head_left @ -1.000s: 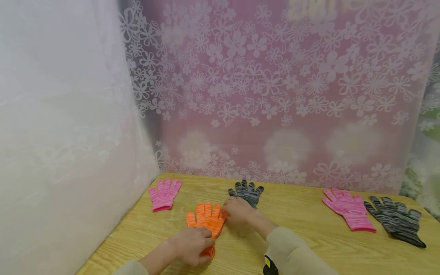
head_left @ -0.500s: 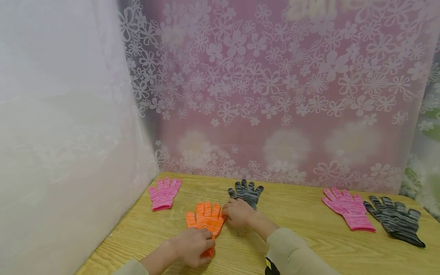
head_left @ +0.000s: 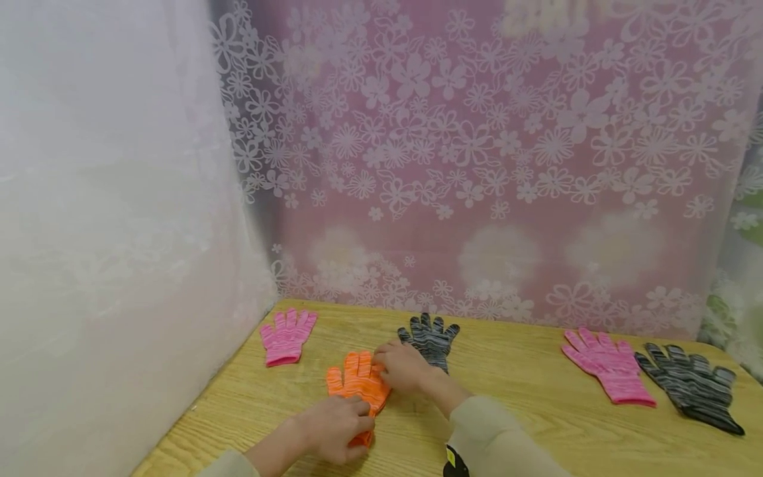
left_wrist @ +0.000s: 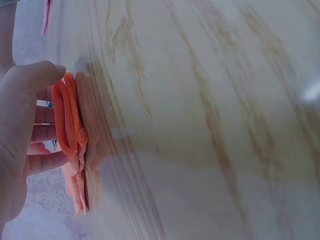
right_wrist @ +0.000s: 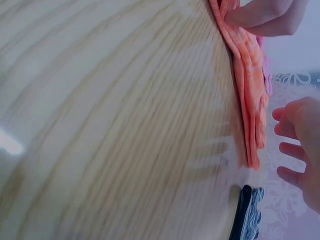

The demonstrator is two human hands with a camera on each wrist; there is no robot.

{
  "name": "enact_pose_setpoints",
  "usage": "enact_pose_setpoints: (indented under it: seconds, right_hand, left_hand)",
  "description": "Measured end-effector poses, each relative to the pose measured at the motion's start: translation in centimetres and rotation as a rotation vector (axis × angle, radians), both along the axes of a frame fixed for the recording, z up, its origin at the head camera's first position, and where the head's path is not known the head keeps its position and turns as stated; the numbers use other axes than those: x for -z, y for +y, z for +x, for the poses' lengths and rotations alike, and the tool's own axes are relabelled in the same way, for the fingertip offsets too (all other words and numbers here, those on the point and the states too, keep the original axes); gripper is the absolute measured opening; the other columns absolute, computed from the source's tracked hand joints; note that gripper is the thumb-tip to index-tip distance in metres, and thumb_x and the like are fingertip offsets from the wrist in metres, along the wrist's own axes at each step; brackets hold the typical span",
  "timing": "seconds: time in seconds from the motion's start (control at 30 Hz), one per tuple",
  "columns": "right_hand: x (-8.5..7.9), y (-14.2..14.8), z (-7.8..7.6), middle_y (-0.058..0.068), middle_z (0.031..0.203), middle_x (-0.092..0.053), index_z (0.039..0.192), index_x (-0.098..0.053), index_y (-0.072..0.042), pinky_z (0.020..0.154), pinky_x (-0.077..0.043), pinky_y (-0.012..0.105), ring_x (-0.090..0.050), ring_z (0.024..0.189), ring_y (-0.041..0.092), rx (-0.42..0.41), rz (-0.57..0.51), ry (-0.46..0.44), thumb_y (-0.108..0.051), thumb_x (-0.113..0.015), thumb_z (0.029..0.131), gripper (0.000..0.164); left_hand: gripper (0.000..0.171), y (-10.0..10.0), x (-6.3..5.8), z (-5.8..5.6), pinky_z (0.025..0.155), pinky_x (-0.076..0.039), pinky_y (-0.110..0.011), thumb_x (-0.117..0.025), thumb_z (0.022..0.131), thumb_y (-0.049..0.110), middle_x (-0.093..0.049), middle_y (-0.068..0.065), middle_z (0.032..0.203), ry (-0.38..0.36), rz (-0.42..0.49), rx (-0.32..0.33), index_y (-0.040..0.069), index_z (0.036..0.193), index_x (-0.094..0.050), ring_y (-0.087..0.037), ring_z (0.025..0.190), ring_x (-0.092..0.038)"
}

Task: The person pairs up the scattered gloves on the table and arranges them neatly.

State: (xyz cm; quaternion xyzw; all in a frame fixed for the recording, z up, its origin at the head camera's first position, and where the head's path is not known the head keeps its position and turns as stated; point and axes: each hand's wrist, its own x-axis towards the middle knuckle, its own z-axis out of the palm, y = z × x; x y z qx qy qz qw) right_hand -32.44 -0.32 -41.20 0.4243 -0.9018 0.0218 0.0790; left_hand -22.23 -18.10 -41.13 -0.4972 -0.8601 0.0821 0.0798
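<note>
An orange knit glove (head_left: 360, 381) lies flat on the wooden table, fingers pointing away from me. My left hand (head_left: 336, 427) holds its cuff end. In the left wrist view the orange cuff (left_wrist: 72, 110) gapes as a loop between the thumb and fingers of the left hand (left_wrist: 17, 110). My right hand (head_left: 405, 368) hovers by the glove's right-hand fingers, partly hiding them. Seen from the right wrist, the fingers of that hand (right_wrist: 302, 145) are loosely bent, holding nothing, apart from the glove. Just behind it lies a dark grey striped glove (head_left: 432, 341).
A pink glove (head_left: 286, 338) lies at the back left of the table (head_left: 507, 391). Toward the right edge lie another pink glove (head_left: 614, 368) and a second grey striped glove (head_left: 691, 384), side by side. A flowered curtain (head_left: 489, 165) hangs behind, a whitish sheet (head_left: 119, 232) at left.
My right hand has lifted off the orange glove's right edge and shifted left, over its fingers. The left hand stays at the cuff. The gloves lie as before.
</note>
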Motion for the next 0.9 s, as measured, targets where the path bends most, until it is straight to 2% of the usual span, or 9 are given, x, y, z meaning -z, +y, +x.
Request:
enact_pose_setpoints:
  seconds: [0.2,0.4,0.9]
  right_hand:
    - [0.0,-1.2,0.5,-0.007,0.129,-0.053,0.122,-0.061,-0.024,0.098,-0.035,0.043,-0.043,0.123,0.02,-0.004,0.134,0.042,-0.02,-0.051,0.095,0.029]
    - [0.1,-1.7,0.8,-0.01,0.131,-0.05,0.127,-0.057,-0.028,0.1,-0.032,0.042,-0.039,0.125,0.018,0.04,0.227,0.02,-0.023,-0.049,0.096,0.032]
    - [0.3,-1.9,0.8,-0.007,0.122,-0.054,0.121,-0.061,-0.026,0.096,-0.035,0.038,-0.043,0.119,0.015,0.025,0.227,0.089,-0.021,-0.052,0.095,0.028]
  left_hand:
    - [0.018,-0.1,0.2,-0.1,0.054,-0.028,-0.013,-0.058,0.087,0.04,-0.045,0.012,0.081,-0.022,0.018,0.006,0.023,0.09,-0.059,-0.003,0.073,-0.042]
    - [0.017,-0.1,0.2,-0.3,0.056,-0.029,-0.013,-0.058,0.087,0.039,-0.044,0.012,0.081,-0.06,0.031,-0.01,0.022,0.089,-0.058,-0.003,0.072,-0.04]
    - [0.018,-0.1,0.0,-0.3,0.056,-0.029,-0.013,-0.057,0.088,0.039,-0.044,0.012,0.081,-0.091,0.016,-0.024,0.021,0.091,-0.06,-0.003,0.072,-0.04]
